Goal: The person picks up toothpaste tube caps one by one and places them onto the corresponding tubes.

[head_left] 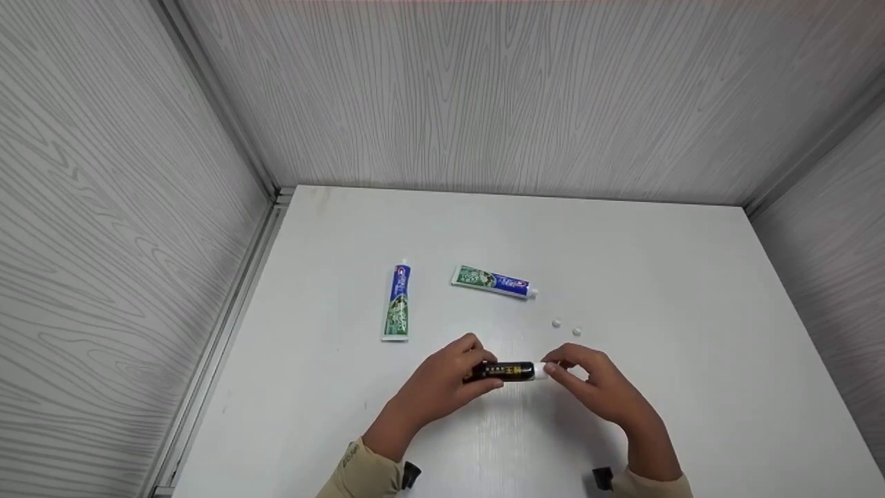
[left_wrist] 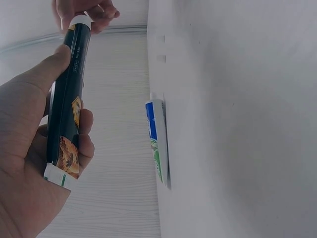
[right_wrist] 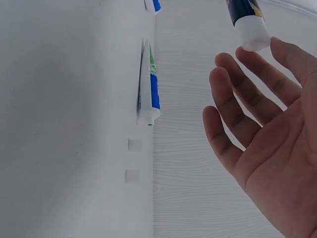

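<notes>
Black tube is gripped in left hand, its white cap pinched at the end by right hand.

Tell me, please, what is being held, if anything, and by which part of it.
A black tube, held around its body by the left fingers, with the right fingers pinching its white cap.
</notes>
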`<state>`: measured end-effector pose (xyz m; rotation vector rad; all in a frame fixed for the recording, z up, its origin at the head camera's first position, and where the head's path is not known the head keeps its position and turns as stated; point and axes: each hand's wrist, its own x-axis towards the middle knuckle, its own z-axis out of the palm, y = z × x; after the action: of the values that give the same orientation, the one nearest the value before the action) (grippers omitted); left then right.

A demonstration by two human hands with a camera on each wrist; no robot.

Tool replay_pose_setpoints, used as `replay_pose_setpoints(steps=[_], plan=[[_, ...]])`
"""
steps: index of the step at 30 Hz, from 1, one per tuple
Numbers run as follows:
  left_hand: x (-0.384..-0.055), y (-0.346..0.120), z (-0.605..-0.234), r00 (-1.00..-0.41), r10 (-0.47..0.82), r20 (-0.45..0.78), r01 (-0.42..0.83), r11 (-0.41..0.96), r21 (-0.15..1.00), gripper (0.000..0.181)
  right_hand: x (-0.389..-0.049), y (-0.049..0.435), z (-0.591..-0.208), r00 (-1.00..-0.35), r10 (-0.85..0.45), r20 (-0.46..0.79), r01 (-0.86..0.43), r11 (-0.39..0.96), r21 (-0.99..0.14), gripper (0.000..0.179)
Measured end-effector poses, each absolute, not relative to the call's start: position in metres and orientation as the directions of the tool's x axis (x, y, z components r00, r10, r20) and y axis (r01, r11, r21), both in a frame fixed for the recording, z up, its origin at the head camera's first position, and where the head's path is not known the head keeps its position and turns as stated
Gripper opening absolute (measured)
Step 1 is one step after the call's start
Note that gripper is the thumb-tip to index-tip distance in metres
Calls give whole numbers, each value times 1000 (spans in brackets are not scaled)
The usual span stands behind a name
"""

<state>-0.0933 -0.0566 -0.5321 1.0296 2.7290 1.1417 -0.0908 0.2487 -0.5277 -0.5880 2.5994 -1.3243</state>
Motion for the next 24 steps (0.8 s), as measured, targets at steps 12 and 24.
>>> replay_pose_setpoints(steps=[12, 24], plan=[[-94, -58, -530, -792, 563, 234, 561, 521, 643, 33, -91, 251, -529, -923, -384, 17, -240, 543, -805, 14], [-95, -58, -533, -793, 566, 228, 555, 513, 655, 33, -88, 249, -526, -873, -394, 285, -459, 471, -753, 40]])
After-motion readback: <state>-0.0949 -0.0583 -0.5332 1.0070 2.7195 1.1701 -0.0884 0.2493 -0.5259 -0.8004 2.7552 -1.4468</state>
